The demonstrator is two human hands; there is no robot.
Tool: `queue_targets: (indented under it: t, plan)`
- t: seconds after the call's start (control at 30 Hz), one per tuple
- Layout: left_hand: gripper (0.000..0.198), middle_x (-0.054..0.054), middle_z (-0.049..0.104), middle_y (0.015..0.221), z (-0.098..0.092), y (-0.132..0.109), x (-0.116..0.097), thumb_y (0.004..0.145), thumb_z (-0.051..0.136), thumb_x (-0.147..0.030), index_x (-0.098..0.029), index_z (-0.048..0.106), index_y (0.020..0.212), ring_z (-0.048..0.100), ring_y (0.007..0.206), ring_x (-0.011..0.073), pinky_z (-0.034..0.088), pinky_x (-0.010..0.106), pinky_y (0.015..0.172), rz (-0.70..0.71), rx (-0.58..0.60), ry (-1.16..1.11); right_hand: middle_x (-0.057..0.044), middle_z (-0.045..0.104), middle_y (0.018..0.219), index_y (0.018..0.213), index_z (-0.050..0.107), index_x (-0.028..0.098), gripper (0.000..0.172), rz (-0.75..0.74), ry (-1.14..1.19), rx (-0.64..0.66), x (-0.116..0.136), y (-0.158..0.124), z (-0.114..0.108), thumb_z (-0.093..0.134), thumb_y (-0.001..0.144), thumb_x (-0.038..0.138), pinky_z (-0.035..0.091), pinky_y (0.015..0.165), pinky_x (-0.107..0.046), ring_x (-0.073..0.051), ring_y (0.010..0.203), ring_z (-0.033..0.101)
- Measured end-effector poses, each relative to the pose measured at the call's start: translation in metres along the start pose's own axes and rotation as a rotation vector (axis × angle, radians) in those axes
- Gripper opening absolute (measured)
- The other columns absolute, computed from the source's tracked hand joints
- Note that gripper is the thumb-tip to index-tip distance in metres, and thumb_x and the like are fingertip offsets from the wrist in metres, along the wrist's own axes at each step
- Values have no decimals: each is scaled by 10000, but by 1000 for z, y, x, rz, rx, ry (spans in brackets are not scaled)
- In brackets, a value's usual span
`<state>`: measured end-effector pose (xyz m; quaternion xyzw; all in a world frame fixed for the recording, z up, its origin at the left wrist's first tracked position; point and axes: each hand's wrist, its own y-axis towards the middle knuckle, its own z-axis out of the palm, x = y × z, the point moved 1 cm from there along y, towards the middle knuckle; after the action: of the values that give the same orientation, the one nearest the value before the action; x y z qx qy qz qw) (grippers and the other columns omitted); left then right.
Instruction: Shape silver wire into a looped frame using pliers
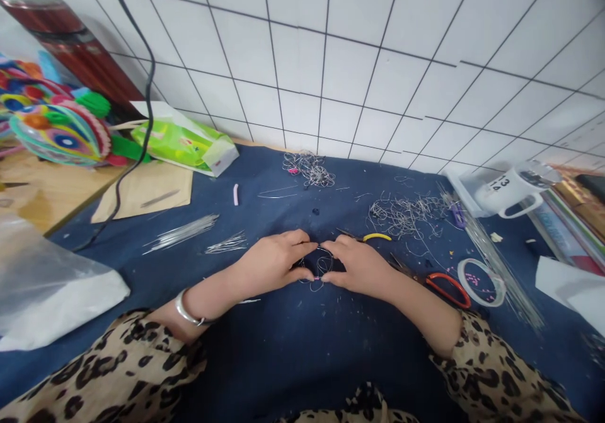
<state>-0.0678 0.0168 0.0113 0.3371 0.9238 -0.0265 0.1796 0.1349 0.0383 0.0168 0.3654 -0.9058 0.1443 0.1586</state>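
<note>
My left hand [275,260] and my right hand [358,264] meet above the dark blue cloth, each with thumb and fingers curled in a pinch. Between them is a loop of thin silvery wire [324,263], gripped from both sides. A small pink piece shows on it where the two thumb tips nearly touch. Fingers hide part of the loop. Just beyond my right hand lies a tool with a yellow handle [377,237]. Scissors or pliers with red-orange handles [449,289] rest beside my right forearm.
Wire tangles lie at the back [309,169] and right [406,214]. Straight wire bundles [184,231] are at left. A round clear dish [482,282] holds pink beads. A white mug [508,193] stands far right. A black cable [150,89] hangs at left near a green packet [184,142].
</note>
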Motion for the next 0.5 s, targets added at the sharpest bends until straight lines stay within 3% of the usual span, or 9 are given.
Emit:
queue_targets:
  t: [0.5]
  plan:
    - [478,74,535,973,3,3,2,821,422,-511,-218,514,1187,546,862,193,465,300,755,21,-3,-4,-62,517,979,1188,469,238,498,-9,-50,-14,-1,-1,-2,584,749,441,400,674,-291,-200,849,539]
